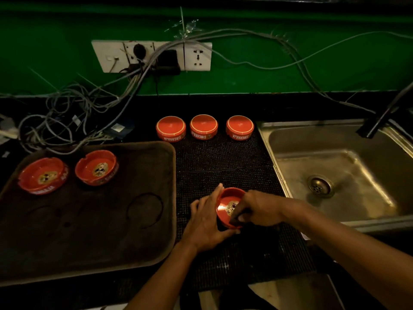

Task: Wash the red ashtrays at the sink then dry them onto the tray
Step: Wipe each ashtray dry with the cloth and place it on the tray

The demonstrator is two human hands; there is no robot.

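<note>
A: Both hands are on one red ashtray (230, 206) here, right over the black studded mat (223, 157) between the tray (93, 231) and the sink (335, 175).

B: Tell me about the grip.

A: The left hand (206, 222) cups the ashtray's left side, thumb curled under the near rim, fingers up along the far edge. The right hand (259, 209) reaches over the right rim with fingers bent down into the bowl, possibly pinching something dark, though it's too dim to tell.

B: And the ashtray itself?

A: Glossy red, round, tilted toward the camera, a gold emblem printed in the bottom and a bright glint beside it.

B: The others?

A: Two ashtrays sit upright on the brown tray, at its far left: the left one (43, 175) and its neighbour (96, 167), both showing the same gold emblem and notched rims. Three more stand upside down in a row at the back of the mat: left (171, 127), middle (203, 126), right (239, 126). Gold ring round each base, white "SINGARAJA" lettering inverted on the sides.

B: The sink?

A: Steel basin, drain (320, 186) visible, a dark faucet (384, 117) angled in from the right. Behind it all, a green wall with a white socket panel (152, 55) and tangled grey cables (73, 113) spilling onto the tabletop.
</note>
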